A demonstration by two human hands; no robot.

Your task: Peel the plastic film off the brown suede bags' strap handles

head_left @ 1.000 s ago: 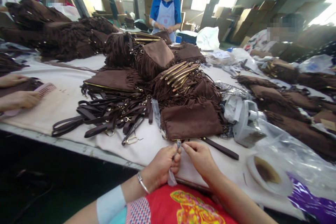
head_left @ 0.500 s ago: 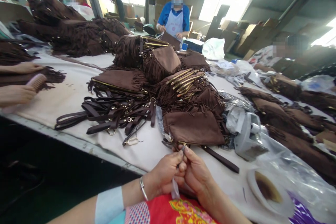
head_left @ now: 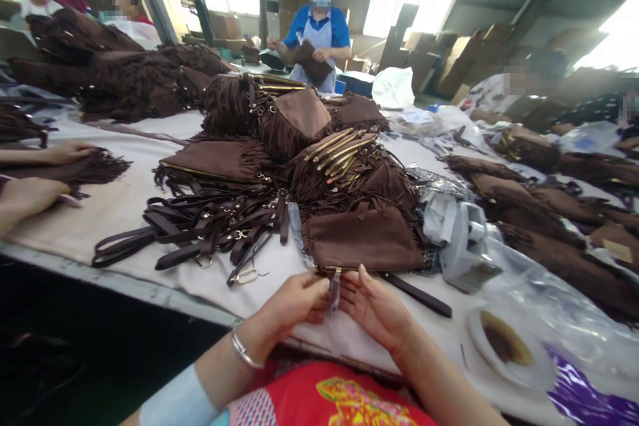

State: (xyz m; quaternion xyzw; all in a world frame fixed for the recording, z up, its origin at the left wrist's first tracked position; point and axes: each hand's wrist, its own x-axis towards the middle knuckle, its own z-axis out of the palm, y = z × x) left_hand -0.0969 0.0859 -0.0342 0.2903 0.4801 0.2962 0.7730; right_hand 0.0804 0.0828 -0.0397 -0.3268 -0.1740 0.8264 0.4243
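A brown fringed bag [head_left: 364, 239] lies on the table in front of me, its zipper edge towards me and a dark strap [head_left: 419, 294] beside it. At its near left corner, a translucent plastic strip [head_left: 334, 296] hangs from the zipper pull. My left hand [head_left: 299, 299] is closed, thumb and fingers pinching at the side of that strip. On the strip's other side, my right hand [head_left: 372, 306] is open with fingers stretched out, close behind the plastic. Whether the right fingertips touch it is hard to see.
Dark wrist straps [head_left: 200, 233] with metal clips lie to the left. Fringed bags [head_left: 294, 116] are piled behind. A tape dispenser [head_left: 469, 249], a tape roll [head_left: 504, 343] and plastic sheeting are on the right. A co-worker's hands [head_left: 34, 196] work at far left; another person [head_left: 319, 33] stands opposite.
My hands were pressed together at the zipper pull; now they are apart, the right one opened, and the plastic strip shows between them. The co-worker opposite has lifted a brown piece.
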